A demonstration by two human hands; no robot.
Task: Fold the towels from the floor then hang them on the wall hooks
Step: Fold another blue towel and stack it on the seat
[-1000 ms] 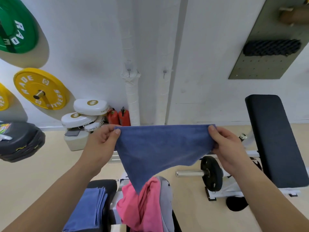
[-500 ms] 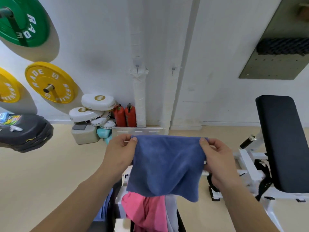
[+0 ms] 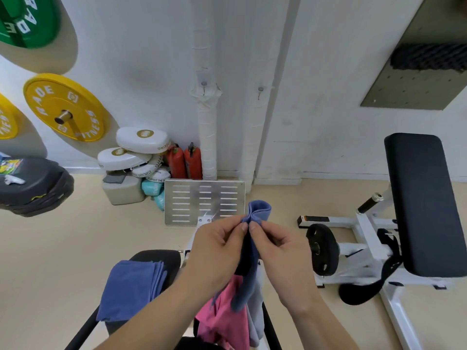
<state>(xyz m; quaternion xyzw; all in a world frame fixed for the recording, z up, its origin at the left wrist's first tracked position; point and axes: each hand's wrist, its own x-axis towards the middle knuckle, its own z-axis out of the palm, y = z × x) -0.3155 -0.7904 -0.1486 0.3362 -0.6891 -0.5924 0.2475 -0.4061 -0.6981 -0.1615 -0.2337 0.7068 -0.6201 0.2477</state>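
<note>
My left hand [image 3: 218, 245] and my right hand [image 3: 276, 245] meet fingertip to fingertip, both pinching the top corners of a blue towel [image 3: 249, 258]. It hangs doubled between them in a narrow strip. Beneath it lie a pink towel [image 3: 223, 311] and a grey towel [image 3: 257, 317], draped over a black seat. A folded blue towel [image 3: 129, 286] rests on the black pad to the left. Two small wall hooks [image 3: 203, 85] [image 3: 260, 90] sit on the white wall above.
A metal footplate [image 3: 204, 200] leans by the wall ahead. White pads [image 3: 141, 145] and red extinguishers [image 3: 185, 159] stand at the wall base. A black bench [image 3: 424, 203] with a weight plate [image 3: 322, 248] is to the right. Yellow [image 3: 65, 107] and green [image 3: 27, 18] plates hang left.
My hands have come together, bringing the two held corners of the blue towel to meet, so the spread towel now hangs folded in half. The view has tilted down.
</note>
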